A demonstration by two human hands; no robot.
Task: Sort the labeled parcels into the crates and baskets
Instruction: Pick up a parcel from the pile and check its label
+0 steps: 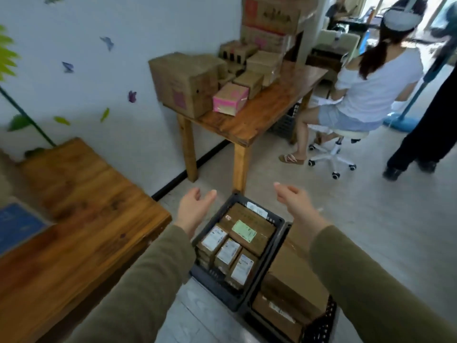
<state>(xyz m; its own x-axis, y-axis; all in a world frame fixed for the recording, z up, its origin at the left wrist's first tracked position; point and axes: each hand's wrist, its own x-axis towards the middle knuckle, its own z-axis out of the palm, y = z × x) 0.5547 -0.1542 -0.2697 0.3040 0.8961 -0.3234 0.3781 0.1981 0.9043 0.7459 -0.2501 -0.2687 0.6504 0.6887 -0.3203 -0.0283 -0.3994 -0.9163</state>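
Parcels point(237, 246) sit packed in a black crate point(215, 280) on the floor, bottom centre of view: brown cardboard, labels up. Three small white-label parcels point(228, 252) run in a row along the crate's near-left side. A bigger green-label parcel point(243, 230) lies just behind them, and another white label shows at the far end. Just beside the crate on its right is a second crate point(324, 318), black mesh, holding larger brown boxes point(291, 276), the top one rising above the rim.

Both hands are up over the load, holding nothing. Left hand point(194, 206) hovers by the crate's far-left corner, fingers loose & slightly apart, palm facing in. Right hand point(294, 199) hovers by the far-right corner, fingers relaxed, pointing left, palm in too. Neither touches a parcel. Olive sleeves point(138, 280) on both arms.

Left of the crate is a wooden table point(74, 219) w/ something blue point(17, 226) at its left edge, can't tell what. Further back along the wall point(74, 58), a second table point(267, 112) is stacked w/ cardboard boxes point(185, 82), a pink box point(230, 99) at the front. Butterfly & leaf stickers on the wall.

Right rear: a seated person point(376, 78) in a white top on a white wheeled stool point(338, 142), back to camera. Beside them a standing person point(430, 134) in dark trousers, only partly in frame, & a blue mop point(400, 120) on the floor.
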